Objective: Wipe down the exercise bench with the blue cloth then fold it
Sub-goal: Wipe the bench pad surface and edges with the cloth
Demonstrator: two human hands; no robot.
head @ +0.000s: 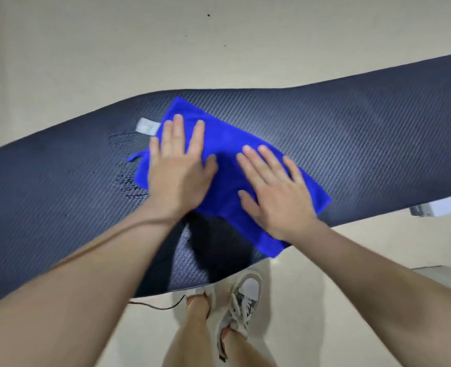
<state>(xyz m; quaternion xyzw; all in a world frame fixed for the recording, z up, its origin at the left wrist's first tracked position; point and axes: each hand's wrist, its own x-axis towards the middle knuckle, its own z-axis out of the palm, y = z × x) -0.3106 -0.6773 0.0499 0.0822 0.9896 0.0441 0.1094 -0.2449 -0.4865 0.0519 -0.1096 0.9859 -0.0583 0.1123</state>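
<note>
A dark padded exercise bench (351, 144) with a woven texture runs across the view from lower left to upper right. A blue cloth (227, 139) lies spread flat on its middle, with a white label (147, 126) at its left corner. My left hand (178, 165) presses flat on the cloth's left part, fingers straight. My right hand (274, 192) presses flat on its right part, fingers spread. Wet droplets (125, 154) sit on the bench just left of the cloth.
A pale floor (113, 43) surrounds the bench. My feet in light sneakers (242, 305) stand at the bench's near edge, with a thin dark cable (160, 306) beside them. A white bench support (438, 209) shows under the right side.
</note>
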